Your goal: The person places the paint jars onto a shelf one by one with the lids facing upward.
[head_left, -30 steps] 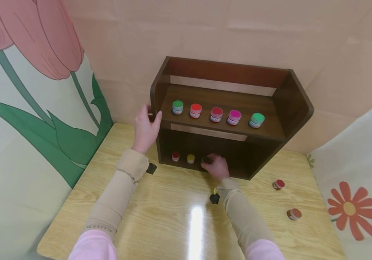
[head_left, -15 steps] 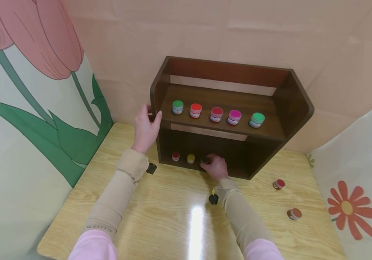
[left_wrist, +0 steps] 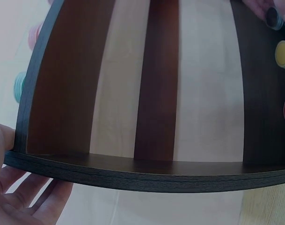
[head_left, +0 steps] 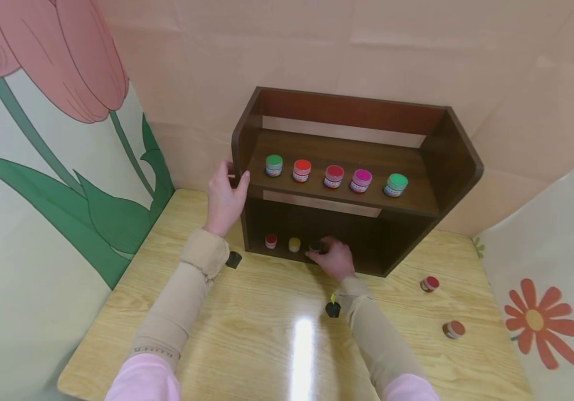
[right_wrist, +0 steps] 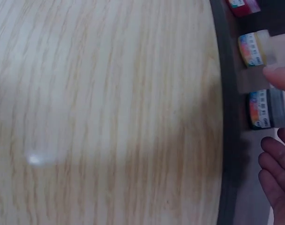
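Observation:
A dark brown two-tier shelf [head_left: 337, 146] stands against the wall. My left hand [head_left: 224, 200] holds its left side panel, thumb on one side and fingers on the other in the left wrist view. At the lower tier, my right hand [head_left: 335, 259] is around a small black paint jar [right_wrist: 260, 110]. In the right wrist view, thumb and fingers are spread apart from the upright jar. Beside it on the lower tier stand a yellow paint jar [head_left: 294, 244] and a red paint jar [head_left: 270, 241].
Several paint jars line the upper tier, among them a magenta one [head_left: 361, 181]. Two reddish jars, one nearer the shelf [head_left: 430, 284] and one nearer the front [head_left: 454, 329], lie on the wooden table [head_left: 246, 334]. Small black pieces hang at both wrists.
My right thumb has shifted slightly left, away from the black paint jar, and the fingers have loosened. The left hand keeps its place on the shelf.

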`<state>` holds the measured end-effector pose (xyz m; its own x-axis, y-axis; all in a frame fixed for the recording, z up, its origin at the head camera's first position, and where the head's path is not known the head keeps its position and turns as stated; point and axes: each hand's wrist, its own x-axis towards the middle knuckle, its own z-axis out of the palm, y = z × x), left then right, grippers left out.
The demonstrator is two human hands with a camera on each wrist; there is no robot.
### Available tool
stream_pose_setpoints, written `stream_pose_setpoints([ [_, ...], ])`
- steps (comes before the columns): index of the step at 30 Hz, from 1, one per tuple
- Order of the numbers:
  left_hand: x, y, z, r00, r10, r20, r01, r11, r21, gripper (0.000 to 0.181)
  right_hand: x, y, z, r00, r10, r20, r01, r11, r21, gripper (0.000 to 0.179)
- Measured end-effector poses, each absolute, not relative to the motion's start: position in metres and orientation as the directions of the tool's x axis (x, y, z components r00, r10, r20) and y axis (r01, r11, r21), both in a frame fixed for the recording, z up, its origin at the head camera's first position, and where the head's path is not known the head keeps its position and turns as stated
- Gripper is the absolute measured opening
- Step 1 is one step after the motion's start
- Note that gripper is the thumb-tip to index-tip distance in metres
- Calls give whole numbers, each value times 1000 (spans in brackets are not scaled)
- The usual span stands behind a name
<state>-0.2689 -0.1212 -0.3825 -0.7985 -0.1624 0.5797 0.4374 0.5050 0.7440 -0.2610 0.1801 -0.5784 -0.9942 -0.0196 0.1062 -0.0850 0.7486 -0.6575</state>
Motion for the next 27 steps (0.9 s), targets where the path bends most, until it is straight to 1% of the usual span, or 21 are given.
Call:
stream_pose_setpoints([
  [5,-269,-121,-383,-800,-167,576,432,506,746,25,-255,184,-569,-995,16,101,-60,708,-703,66],
  [9,-269,-121,-382,-801,-169,574,427,510,746,25,-250,189,-561,-990,21,138,-86,685,-723,64],
  [14,-269,-120,-382,-808,-164,565,419,514,749,25,-245,198,-552,-966,58,250,-152,656,-739,48],
  [20,-268,-120,-382,-811,-168,560,414,511,753,26,-239,206,-536,-908,116,402,-253,614,-748,27],
  [27,-267,-120,-381,-813,-167,558,412,511,754,26,-221,207,-511,-845,143,514,-348,583,-734,17],
])
